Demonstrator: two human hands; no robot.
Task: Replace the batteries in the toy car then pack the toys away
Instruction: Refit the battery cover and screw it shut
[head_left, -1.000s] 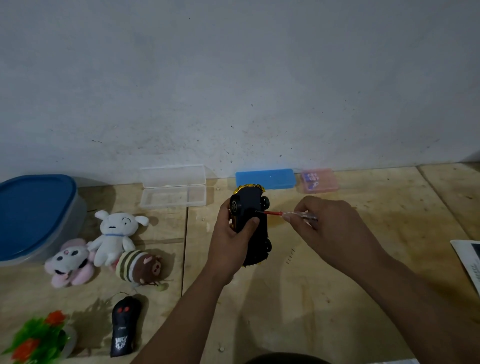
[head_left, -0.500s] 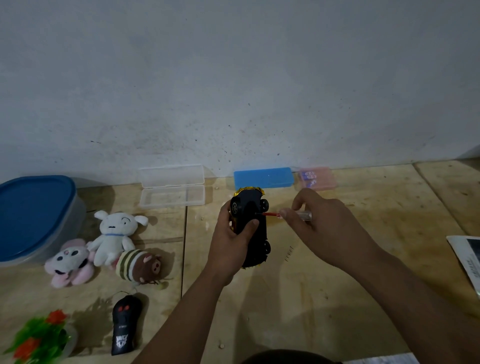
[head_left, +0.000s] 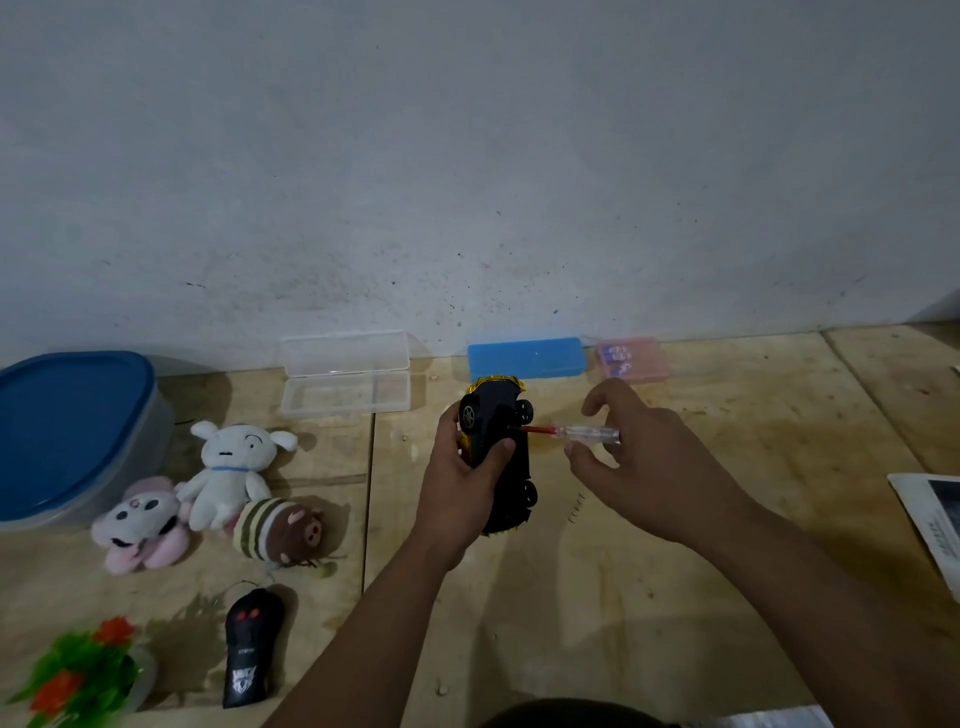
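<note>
Left hand (head_left: 457, 483) grips toy car (head_left: 498, 447); right hand (head_left: 649, 462) holds screwdriver (head_left: 576, 431)

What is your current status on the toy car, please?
Left hand grips toy car, underside facing right. Right hand holds screwdriver, tip in the underside. Nothing in the way.

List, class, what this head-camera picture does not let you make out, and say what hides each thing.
- Screw head: covered by the screwdriver tip against the toy car underside, head view.
- Car's top side: turned away, partly behind the left hand.
- Right hand grip: fingers look loosened round the handle, contact unclear.
- Pink case contents: too small.
- Printed paper: cut by the right edge.
</note>
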